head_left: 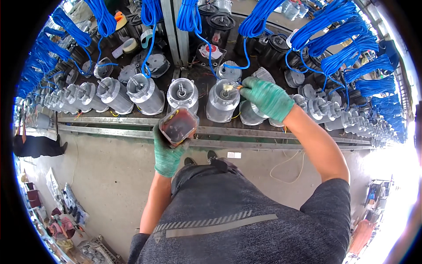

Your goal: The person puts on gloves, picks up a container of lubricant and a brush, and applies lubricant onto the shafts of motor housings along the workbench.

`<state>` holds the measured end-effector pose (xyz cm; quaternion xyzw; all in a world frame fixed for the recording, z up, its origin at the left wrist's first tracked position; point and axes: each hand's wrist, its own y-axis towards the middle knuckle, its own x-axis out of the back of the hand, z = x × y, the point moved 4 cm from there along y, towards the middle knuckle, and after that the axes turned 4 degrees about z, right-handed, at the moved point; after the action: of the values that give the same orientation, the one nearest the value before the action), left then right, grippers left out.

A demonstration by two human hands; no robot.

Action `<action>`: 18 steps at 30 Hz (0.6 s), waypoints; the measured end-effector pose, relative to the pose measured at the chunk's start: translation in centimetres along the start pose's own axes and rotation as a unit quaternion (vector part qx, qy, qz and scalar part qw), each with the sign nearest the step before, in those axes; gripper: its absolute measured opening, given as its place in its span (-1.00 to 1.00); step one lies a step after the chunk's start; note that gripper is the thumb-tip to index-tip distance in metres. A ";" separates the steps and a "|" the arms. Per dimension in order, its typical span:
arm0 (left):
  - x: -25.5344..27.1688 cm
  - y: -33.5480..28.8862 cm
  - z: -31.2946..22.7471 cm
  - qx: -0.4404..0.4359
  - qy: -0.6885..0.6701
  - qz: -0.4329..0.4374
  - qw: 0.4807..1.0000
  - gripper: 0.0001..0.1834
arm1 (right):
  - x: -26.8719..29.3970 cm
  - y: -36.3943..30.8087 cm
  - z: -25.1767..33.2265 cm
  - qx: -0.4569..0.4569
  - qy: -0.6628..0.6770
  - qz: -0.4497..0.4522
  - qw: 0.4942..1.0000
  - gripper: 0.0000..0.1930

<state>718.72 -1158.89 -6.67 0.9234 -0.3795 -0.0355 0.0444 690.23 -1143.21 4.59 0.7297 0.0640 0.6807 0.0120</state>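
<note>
At frame centre, the left hand (168,152) grips a tub (178,126) of dark grease; the right hand (266,97) pinches a brush (229,88) on a motor (222,100). Best dab evenly, tub level.

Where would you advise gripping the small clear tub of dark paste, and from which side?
Grip the clear tub around its side walls from below, as the gloved left hand does. Its open top faces up with dark paste inside, so wrapping the walls likely keeps it level and the opening free for the right hand.
</note>
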 end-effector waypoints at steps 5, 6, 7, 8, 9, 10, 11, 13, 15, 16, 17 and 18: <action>-0.2 -0.2 -0.3 0.002 -0.014 0.006 1.000 0.01 | 4.0 -1.8 0.3 -0.110 0.029 -0.017 0.993 -0.80; -0.3 -0.2 -0.3 0.004 -0.012 0.000 1.000 0.01 | 3.5 -2.5 -0.2 -0.132 0.047 0.003 0.990 -0.80; -0.4 -0.3 -0.4 0.009 -0.014 -0.006 1.000 0.00 | 3.8 -2.6 0.2 -0.125 0.052 0.001 0.991 -0.80; -0.4 -0.5 -0.4 0.015 -0.017 -0.013 1.000 -0.01 | 4.5 -2.5 0.6 -0.126 0.121 -0.022 0.984 -0.78; -0.3 -0.7 -0.6 0.015 -0.011 -0.022 1.000 -0.01 | 4.9 -2.3 0.9 -0.125 0.191 -0.044 0.973 -0.77; -0.4 -0.7 -0.8 0.016 0.001 -0.020 1.000 -0.02 | 4.7 -1.9 1.0 -0.154 0.264 -0.040 0.951 -0.76; -0.4 -0.8 -0.9 0.016 0.014 -0.018 1.000 -0.03 | 4.0 -1.2 1.1 -0.145 0.269 -0.042 0.951 -0.76; 0.0 -1.3 -0.8 0.010 0.041 -0.019 0.999 -0.05 | 1.5 0.3 1.1 -0.216 0.385 -0.050 0.896 -0.79; 0.1 -1.9 -1.3 0.015 0.043 -0.036 0.998 -0.06 | 0.3 2.9 1.3 -0.247 0.459 -0.035 0.852 -0.75; 0.2 -2.2 -1.8 0.015 0.048 -0.043 0.998 -0.06 | -1.5 4.2 0.9 -0.260 0.511 -0.025 0.819 -0.73; 0.1 -2.3 -2.4 0.020 0.055 -0.044 0.997 -0.06 | -2.9 5.4 0.6 -0.276 0.558 -0.016 0.782 -0.72; 0.2 -2.4 -2.7 0.025 0.060 -0.044 0.997 -0.06 | -3.9 6.3 0.4 -0.312 0.605 -0.001 0.733 -0.70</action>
<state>720.81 -1157.15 -4.25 0.9406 -0.3359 0.0273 0.0425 690.82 -1149.90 1.40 0.1194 -0.1573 0.9600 0.1984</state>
